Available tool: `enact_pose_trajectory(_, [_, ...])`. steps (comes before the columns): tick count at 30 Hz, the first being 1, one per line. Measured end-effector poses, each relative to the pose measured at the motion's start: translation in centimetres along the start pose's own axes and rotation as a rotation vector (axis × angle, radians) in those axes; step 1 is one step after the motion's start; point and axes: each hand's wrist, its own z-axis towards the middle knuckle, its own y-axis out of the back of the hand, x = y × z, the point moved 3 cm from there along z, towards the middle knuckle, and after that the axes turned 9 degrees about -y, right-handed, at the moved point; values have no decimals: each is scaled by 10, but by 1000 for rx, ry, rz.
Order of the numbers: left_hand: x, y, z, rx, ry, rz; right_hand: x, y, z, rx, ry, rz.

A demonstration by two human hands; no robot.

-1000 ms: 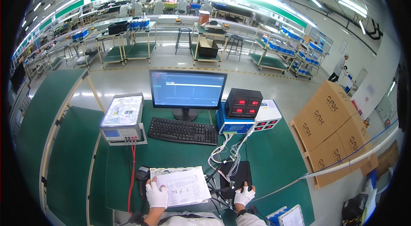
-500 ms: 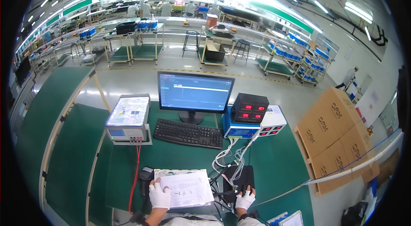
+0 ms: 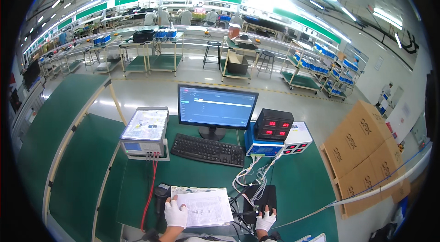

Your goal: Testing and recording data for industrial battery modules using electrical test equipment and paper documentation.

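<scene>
My left hand (image 3: 176, 214), in a white glove with bare fingertips, lies over the left edge of a printed paper sheet (image 3: 208, 207). Its fingers point forward and the thumb is apart, resting on the sheet. Beneath the sheet, the far edge of a pale board or tray with small parts (image 3: 197, 190) shows; the rest is covered. My right hand (image 3: 265, 221), gloved the same way, rests with spread fingers on the near right part of a black pad (image 3: 268, 195). Whatever may lie under that palm is hidden. A black handheld scanner (image 3: 161, 192) sits beside my left hand.
A monitor (image 3: 216, 108) and black keyboard (image 3: 207, 150) stand at the back. Left is a bench meter (image 3: 145, 132) with red leads (image 3: 150, 196); right, stacked digital displays (image 3: 274, 125) on a blue box. Loose cables (image 3: 243, 178) run toward the pad. Cartons (image 3: 362, 150) stand at right.
The whole view has shifted, so the bench appears slightly lower and farther right. Both hands keep nearly the same places on the sheet and pad. A distant person at right has moved.
</scene>
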Motion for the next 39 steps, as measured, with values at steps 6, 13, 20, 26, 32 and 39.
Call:
enact_pose_trajectory(6, [18, -12, -6, 54, -82, 114, 47, 59, -2, -46, 188, -78])
enact_pose_trajectory(13, [9, -3, -11, 20, 16, 61, 26, 43, -11, -7, 84, -186])
enact_pose_trajectory(20, [11, -4, -7, 13, 25, 29, 25, 37, -9, -17, 65, -186])
enact_pose_trajectory(26, [11, -2, -3, 93, 98, -29, 30, 40, -7, -32, 66, -156])
enact_pose_trajectory(32, [20, -10, -3, 131, 119, -60, 24, 39, -7, -7, 39, -139])
enact_pose_trajectory(39, [46, -8, 5, -130, 162, -117, 26, 44, -12, -38, 11, -131])
